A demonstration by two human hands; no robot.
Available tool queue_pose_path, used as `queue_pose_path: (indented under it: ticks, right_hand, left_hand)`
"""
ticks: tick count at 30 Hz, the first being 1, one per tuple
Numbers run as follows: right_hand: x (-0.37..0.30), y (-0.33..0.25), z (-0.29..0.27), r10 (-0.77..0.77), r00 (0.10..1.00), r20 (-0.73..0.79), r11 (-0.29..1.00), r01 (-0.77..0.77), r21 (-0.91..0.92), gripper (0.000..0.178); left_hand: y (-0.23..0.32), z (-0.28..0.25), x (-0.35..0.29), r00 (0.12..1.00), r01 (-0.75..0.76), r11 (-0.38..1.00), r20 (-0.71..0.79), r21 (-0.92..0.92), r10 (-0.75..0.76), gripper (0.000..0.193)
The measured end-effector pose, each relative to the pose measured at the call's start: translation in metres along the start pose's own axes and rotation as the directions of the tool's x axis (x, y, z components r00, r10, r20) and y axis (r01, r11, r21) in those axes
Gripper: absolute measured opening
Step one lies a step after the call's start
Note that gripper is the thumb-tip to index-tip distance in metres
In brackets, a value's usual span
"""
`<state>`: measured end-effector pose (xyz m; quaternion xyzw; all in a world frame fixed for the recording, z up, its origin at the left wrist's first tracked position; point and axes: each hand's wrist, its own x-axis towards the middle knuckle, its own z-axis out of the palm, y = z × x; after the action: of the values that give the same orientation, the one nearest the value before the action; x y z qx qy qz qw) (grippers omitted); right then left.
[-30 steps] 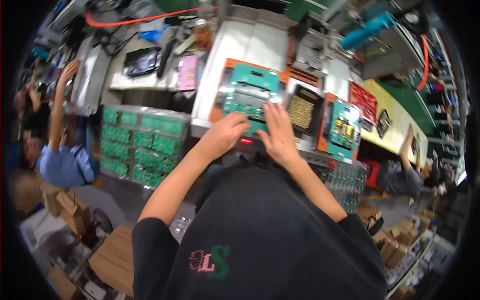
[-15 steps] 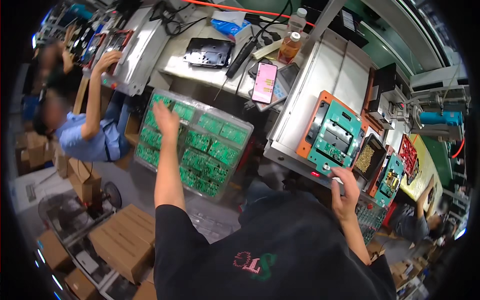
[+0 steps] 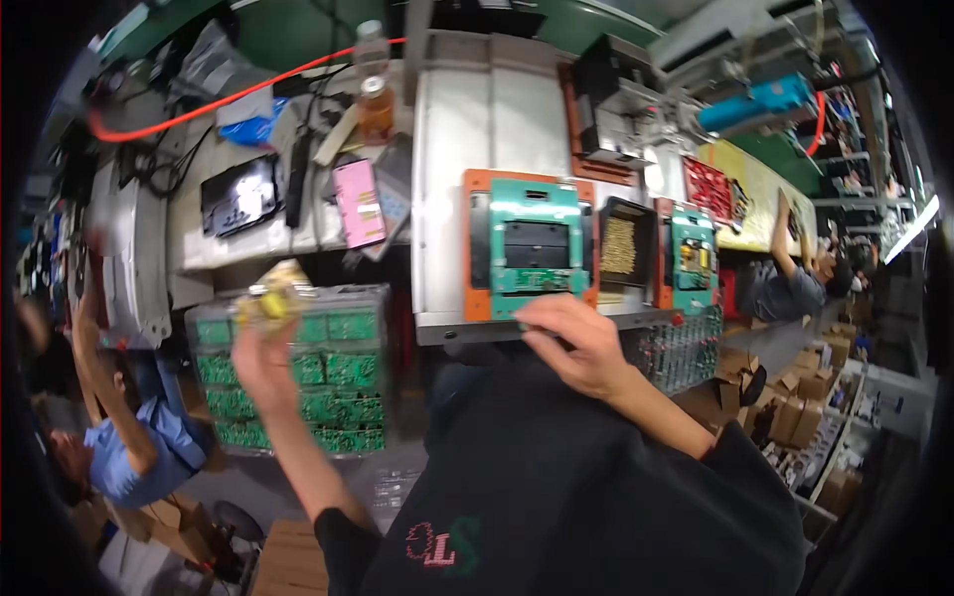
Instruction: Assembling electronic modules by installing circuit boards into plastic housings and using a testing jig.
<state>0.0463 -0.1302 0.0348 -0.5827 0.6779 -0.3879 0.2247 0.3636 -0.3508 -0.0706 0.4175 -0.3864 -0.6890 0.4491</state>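
My left hand (image 3: 266, 370) is raised over the near-left tray and closed on a small circuit board (image 3: 274, 298). Motion smears this board, but its yellow component shows. Below it, the clear tray (image 3: 386, 343) carries several rows of green circuit boards (image 3: 343, 405). My right hand (image 3: 581, 348) is at the front edge of the green and orange fixture (image 3: 479, 248), fingers curled and thumb close to the fingertips. What they grip, if anything, is hidden. A green circuit board (image 3: 537, 281) lies in the near part of the fixture, before its dark recess.
Right of the fixture are a black bin of brass-coloured pieces (image 3: 618, 248) and a second green fixture (image 3: 693, 256). A phone (image 3: 359, 204), a black plastic housing (image 3: 238, 196) and bottles (image 3: 377, 109) occupy the left bench. Co-workers sit on both sides.
My left hand has risen off the tray with a circuit board in it. My right hand has stayed at the fixture's front edge. The whole view has turned toward the right.
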Motion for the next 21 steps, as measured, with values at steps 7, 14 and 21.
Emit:
queue_pose_path:
  ticks: [7, 14, 21]
  right_hand:
    - [0.005, 0.044, -0.038, -0.082, 0.994, -0.071, 0.974, 0.065, -0.216, 0.049]
    - [0.020, 0.109, -0.042, -0.037, 0.999, -0.010, 0.991, 0.035, -0.133, 0.046]
    - [0.012, 0.109, -0.031, 0.000, 0.995, -0.098, 0.993, -0.011, -0.118, 0.040]
  left_hand:
    - [-0.049, 0.217, -0.066, 0.778, 0.340, 0.939, 0.547, 0.043, -0.307, 0.038]
    - [-0.068, 0.245, -0.039, 0.663, -0.734, 0.361, 0.722, 0.575, 0.199, 0.046]
    - [-0.079, 0.250, -0.041, 0.635, -0.771, 0.276, 0.727, 0.574, 0.260, 0.038]
